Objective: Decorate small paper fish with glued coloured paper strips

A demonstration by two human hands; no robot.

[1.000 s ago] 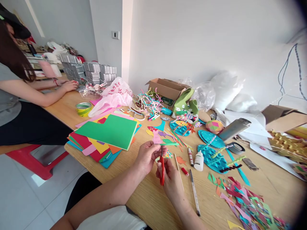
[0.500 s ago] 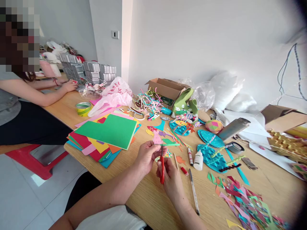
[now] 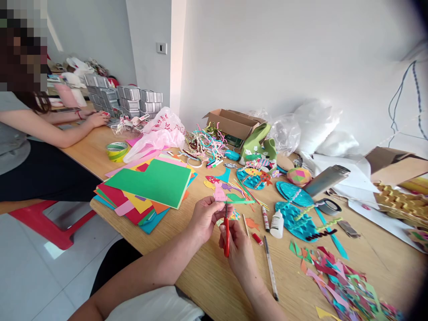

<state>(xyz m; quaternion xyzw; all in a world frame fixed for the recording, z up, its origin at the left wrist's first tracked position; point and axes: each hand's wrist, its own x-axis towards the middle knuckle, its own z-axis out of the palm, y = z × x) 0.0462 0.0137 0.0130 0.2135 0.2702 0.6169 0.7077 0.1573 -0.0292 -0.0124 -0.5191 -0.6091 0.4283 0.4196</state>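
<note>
My left hand (image 3: 204, 217) is closed, thumb and fingers pinching a small pink paper piece (image 3: 220, 192). A green paper piece (image 3: 238, 199) extends to the right from beside it; whether the same fingers hold it I cannot tell. Red-handled scissors (image 3: 227, 238) are gripped in my right hand (image 3: 240, 247), blades pointing away from me and up to the papers. Just beyond lie paper fish cut-outs, among them a purple one (image 3: 224, 187). An orange paper fish (image 3: 252, 223) rests to the right of the scissors, near a red cap (image 3: 257, 239).
Coloured paper sheets (image 3: 157, 180) are stacked at left. Right of my hands are a white glue bottle (image 3: 277, 224), a marker (image 3: 265, 219), a pen (image 3: 270, 267), blue egg-tray pieces (image 3: 296, 220) and paper scraps (image 3: 347, 285). A co-worker's hand (image 3: 98, 119) rests on the table at far left.
The green piece's right end reaches slightly farther right than before. Both hands and the scissors stay almost in place. The co-worker's head has shifted a little left in view.
</note>
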